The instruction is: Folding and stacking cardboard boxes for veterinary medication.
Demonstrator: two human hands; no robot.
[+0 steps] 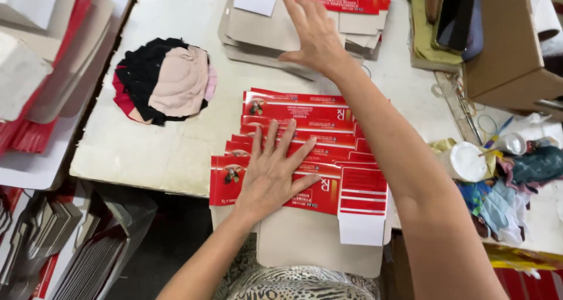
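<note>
Across the pale worktable (pixel 152 142) that fills most of my view, flat carton blanks are being laid out in an overlapping fan. At nine o'clock sits a leaning heap of grey-and-red board (pixel 41 60); at two o'clock a brown cardboard box (pixel 510 48). At twelve o'clock lies the supply stack of unfolded blanks (pixel 275 30), grey side mostly up with red printed edges at the back. Dead centre is the fanned row of red cartons (pixel 299 130), stepped toward six o'clock, each overlapping the one behind it, the nearest hanging over the table edge.

At ten o'clock rests a round pile of black, pink and red fabric cut-outs (pixel 167 80). At three o'clock there is a small white glue pot (pixel 467 161) beside crumpled rags.

My left hand (pixel 271 174) lies flat on the fan, fingers spread wide, pinning the nearest blanks and gripping nothing. My right hand (pixel 316 36) reaches to twelve o'clock, fingers extended and apart, palm down on the supply stack — touching, not yet closed on a sheet.

I judge the step in hand to be fetching another blank. The next move calls for pinching off a single sheet — not two — while the left keeps the fan from sliding.
</note>
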